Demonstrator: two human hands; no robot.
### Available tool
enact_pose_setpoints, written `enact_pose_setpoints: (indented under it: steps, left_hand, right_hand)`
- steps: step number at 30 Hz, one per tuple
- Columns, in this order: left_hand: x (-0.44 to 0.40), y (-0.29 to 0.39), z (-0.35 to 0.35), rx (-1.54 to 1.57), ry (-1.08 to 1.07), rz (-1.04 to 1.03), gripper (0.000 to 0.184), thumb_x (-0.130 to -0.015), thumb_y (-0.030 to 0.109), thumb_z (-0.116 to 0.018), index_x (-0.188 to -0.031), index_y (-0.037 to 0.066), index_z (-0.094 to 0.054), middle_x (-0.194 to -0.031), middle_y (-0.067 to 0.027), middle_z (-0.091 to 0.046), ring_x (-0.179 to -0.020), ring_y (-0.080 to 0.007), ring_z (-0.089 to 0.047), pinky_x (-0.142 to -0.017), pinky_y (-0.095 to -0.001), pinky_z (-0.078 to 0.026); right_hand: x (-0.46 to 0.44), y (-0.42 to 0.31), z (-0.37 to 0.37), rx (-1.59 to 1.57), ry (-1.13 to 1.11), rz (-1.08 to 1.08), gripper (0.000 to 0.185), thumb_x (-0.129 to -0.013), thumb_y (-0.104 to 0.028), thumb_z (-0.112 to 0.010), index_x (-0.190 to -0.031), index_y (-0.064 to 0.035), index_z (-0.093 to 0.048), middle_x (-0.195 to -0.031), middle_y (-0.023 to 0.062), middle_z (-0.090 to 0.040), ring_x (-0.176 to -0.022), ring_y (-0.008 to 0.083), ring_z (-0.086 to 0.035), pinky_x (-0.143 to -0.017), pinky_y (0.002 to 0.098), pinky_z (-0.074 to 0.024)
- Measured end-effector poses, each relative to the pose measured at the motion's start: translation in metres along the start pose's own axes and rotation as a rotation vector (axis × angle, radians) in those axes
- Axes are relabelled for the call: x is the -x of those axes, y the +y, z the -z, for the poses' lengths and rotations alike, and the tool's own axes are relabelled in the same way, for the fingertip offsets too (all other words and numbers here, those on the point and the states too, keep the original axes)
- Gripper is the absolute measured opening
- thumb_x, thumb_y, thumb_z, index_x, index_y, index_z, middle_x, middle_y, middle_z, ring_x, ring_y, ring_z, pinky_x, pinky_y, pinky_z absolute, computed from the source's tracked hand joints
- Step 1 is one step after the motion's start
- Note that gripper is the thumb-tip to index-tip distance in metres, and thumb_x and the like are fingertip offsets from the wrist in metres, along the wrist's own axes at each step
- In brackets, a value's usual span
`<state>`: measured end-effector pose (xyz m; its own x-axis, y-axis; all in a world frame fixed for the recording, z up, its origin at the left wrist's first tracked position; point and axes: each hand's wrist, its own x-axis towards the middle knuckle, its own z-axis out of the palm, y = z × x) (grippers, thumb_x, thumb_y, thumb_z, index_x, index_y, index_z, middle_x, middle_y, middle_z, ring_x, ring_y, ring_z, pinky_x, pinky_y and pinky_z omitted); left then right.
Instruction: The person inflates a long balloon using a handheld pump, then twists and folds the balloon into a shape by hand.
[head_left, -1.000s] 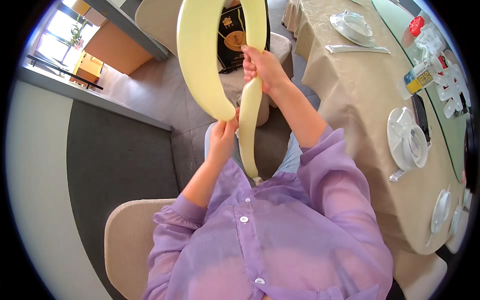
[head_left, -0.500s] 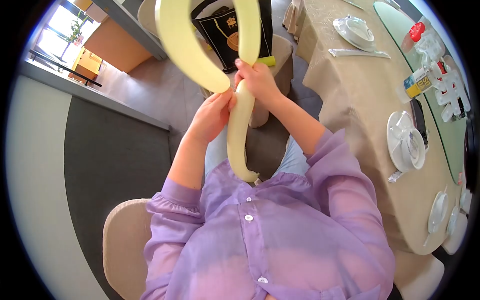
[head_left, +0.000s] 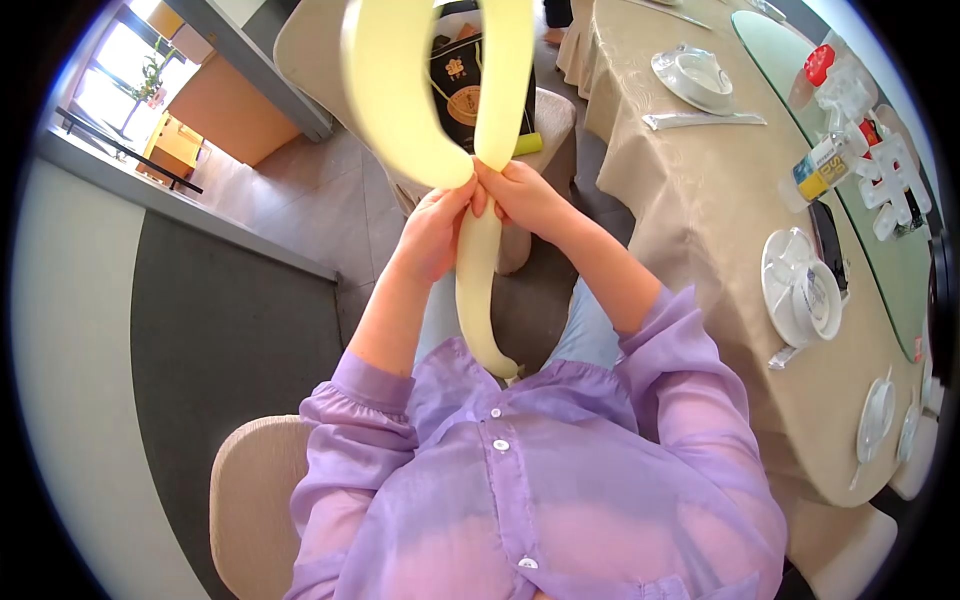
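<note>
1. Spreads down the right side as a tabletop (head_left: 690, 230) under a beige patterned cloth, with a green-tinted glass disc (head_left: 870, 225) on top.
2. Rises as a long pale-yellow balloon (head_left: 395, 110) from both hands, in two thick limbs running out of view at the top, with a thinner tail hanging between the forearms and curving toward the lap.
3. Stands beyond the hands as a beige padded chair (head_left: 553, 118), bearing a black bag with gold print (head_left: 462, 100), seen between the limbs.
4. Closes narrowly as the left hand (head_left: 430, 235), with a pinching grip on the balloon at the foot of the left limb.
5. Closes just beside it as the right hand (head_left: 525, 198), with a grip on the balloon below the right limb, fingertips meeting the left hand's.
6. Sits on the cloth as white wrapped dishes (head_left: 785, 285), near a clear bottle with a blue-and-yellow label (head_left: 825, 168).
7. Lies on the chair seat beside the bag as a yellow-green cylinder (head_left: 528, 143).
</note>
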<state>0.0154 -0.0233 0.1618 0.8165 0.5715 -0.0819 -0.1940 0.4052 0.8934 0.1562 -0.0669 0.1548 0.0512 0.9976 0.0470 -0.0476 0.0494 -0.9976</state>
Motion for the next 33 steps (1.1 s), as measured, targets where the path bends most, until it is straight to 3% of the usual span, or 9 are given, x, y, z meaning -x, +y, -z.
enact_pose_setpoints:
  steps: [5,10,13,18,23,26,28,30,33]
  left_hand:
    - [0.000,0.004,-0.003,0.058,-0.061,0.014,0.033,-0.093,0.028,-0.039,-0.071,0.005,-0.047,-0.078,-0.0123,-0.056,-0.070,-0.0221,-0.056,-0.063,-0.0313,-0.046]
    - [-0.007,0.011,0.008,0.169,-0.043,-0.112,0.032,-0.092,0.027,-0.038,-0.072,0.005,-0.048,-0.075,-0.0113,-0.053,-0.067,-0.0222,-0.052,-0.065,-0.0328,-0.045]
    - [-0.011,0.021,0.016,0.336,0.069,-0.180,0.031,-0.092,0.025,-0.038,-0.072,0.003,-0.048,-0.070,-0.0100,-0.050,-0.068,-0.0227,-0.051,-0.069,-0.0343,-0.044]
    - [-0.007,0.040,0.015,0.114,0.242,-0.295,0.027,-0.091,0.024,-0.042,-0.070,0.007,-0.045,-0.068,-0.0061,-0.045,-0.073,-0.0216,-0.049,-0.080,-0.0377,-0.042]
    - [-0.006,0.058,0.029,0.139,0.228,-0.357,0.025,-0.089,0.018,-0.041,-0.068,0.005,-0.044,-0.064,-0.0083,-0.047,-0.064,-0.0223,-0.048,-0.067,-0.0377,-0.044]
    - [-0.004,0.085,0.038,0.131,0.249,-0.434,0.024,-0.089,0.018,-0.040,-0.067,0.007,-0.040,-0.061,-0.0046,-0.038,-0.058,-0.0170,-0.038,-0.058,-0.0313,-0.036]
    - [-0.005,0.099,0.038,0.135,0.185,-0.490,0.025,-0.090,0.017,-0.039,-0.067,0.009,-0.038,-0.060,-0.0023,-0.034,-0.056,-0.0148,-0.033,-0.056,-0.0287,-0.033]
    - [-0.003,0.109,0.030,0.096,0.423,-0.437,0.023,-0.089,0.015,-0.038,-0.067,0.008,-0.037,-0.059,-0.0015,-0.031,-0.053,-0.0138,-0.029,-0.052,-0.0276,-0.028]
    - [-0.005,0.114,0.028,0.057,0.424,-0.453,0.022,-0.089,0.014,-0.038,-0.067,0.008,-0.038,-0.059,-0.0014,-0.030,-0.053,-0.0137,-0.029,-0.052,-0.0274,-0.029]
  right_hand:
    - [0.003,0.003,0.008,-0.287,-0.212,-0.104,0.041,-0.094,-0.038,-0.036,-0.073,-0.0076,-0.055,-0.054,0.0017,-0.049,-0.048,0.0097,-0.047,-0.047,0.0241,-0.0415]
    - [-0.006,0.021,0.002,-0.705,-0.311,-0.129,0.038,-0.093,-0.039,-0.038,-0.093,-0.0050,-0.055,-0.080,0.0008,-0.056,-0.068,0.0091,-0.054,-0.066,0.0254,-0.0456]
    - [0.006,0.026,-0.018,-0.483,-0.251,-0.183,0.038,-0.090,-0.038,-0.047,-0.102,-0.0031,-0.053,-0.096,0.0028,-0.056,-0.083,0.0101,-0.055,-0.075,0.0264,-0.0444]
    - [0.015,0.026,-0.050,-0.319,-0.374,-0.227,0.027,-0.078,-0.030,-0.065,-0.082,-0.0034,-0.058,-0.059,0.0042,-0.056,-0.052,0.0126,-0.056,-0.053,0.0245,-0.0465]
    - [0.005,0.022,-0.058,-0.205,-0.328,-0.207,0.025,-0.079,-0.027,-0.064,-0.070,-0.0061,-0.053,-0.056,0.0006,-0.051,-0.045,0.0105,-0.048,-0.047,0.0243,-0.0419]
    - [0.017,0.014,-0.074,-0.496,-0.337,-0.077,0.029,-0.084,-0.026,-0.060,-0.064,-0.0084,-0.047,-0.052,-0.0026,-0.042,-0.043,0.0071,-0.041,-0.041,0.0233,-0.0336]
    - [0.023,0.025,-0.078,-0.483,-0.420,-0.281,0.027,-0.084,-0.027,-0.059,-0.067,-0.0072,-0.050,-0.050,-0.0032,-0.043,-0.041,0.0073,-0.041,-0.042,0.0232,-0.0358]
    - [0.017,0.034,-0.080,-0.429,-0.382,-0.253,0.028,-0.084,-0.028,-0.058,-0.067,-0.0080,-0.050,-0.050,-0.0031,-0.043,-0.041,0.0072,-0.041,-0.042,0.0228,-0.0353]
    - [0.007,0.038,-0.078,-0.351,-0.344,-0.217,0.030,-0.085,-0.031,-0.058,-0.066,-0.0097,-0.049,-0.049,-0.0033,-0.042,-0.041,0.0071,-0.041,-0.042,0.0225,-0.0343]
